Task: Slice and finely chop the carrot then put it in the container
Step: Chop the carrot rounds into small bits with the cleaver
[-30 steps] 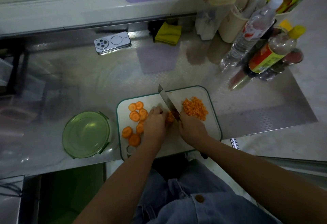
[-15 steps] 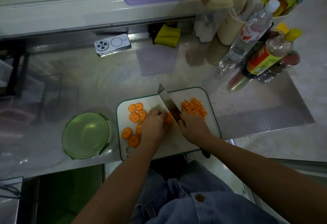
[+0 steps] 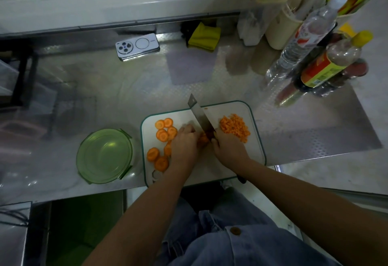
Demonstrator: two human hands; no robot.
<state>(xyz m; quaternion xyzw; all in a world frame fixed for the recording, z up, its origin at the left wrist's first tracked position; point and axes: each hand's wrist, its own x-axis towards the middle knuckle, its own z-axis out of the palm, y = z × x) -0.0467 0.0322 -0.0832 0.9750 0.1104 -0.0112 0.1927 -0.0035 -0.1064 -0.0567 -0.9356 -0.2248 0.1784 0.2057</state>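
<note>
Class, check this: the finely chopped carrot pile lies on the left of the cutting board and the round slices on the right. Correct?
No, swapped. The head view shows the chopped carrot pile on the cutting board's right side, and the round slices on its left.

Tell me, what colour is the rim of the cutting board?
Green, a thin edge around the white cutting board, seen in the head view.

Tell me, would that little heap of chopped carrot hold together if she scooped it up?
Probably not: the chopped carrot pile is loose little bits, so it would likely scatter. The pieces look light, and may cling to the knife.
</note>
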